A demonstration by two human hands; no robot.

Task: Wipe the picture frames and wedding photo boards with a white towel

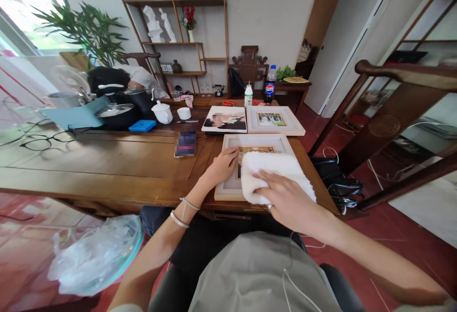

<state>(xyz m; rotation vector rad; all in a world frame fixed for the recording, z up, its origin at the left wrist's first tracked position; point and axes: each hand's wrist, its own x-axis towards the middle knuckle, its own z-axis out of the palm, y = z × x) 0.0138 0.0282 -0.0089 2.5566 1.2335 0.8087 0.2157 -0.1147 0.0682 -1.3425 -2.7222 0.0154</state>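
Observation:
A light wooden picture frame lies flat at the table's edge in front of me. My left hand rests on its left side, fingers stretched out over the front near the small inner picture. Over the right part of the frame is a fluffy white cloth, bunched under my right hand, whose fingers grip and press it. The cloth hides much of the inner picture. Just beyond, a second pale frame with a photo touches a print lying to its left.
A phone lies left of the frame. Farther back stand a white teapot, a cup, a small white bottle and a cola bottle. Pots and a blue box crowd the left. A wooden chair stands right.

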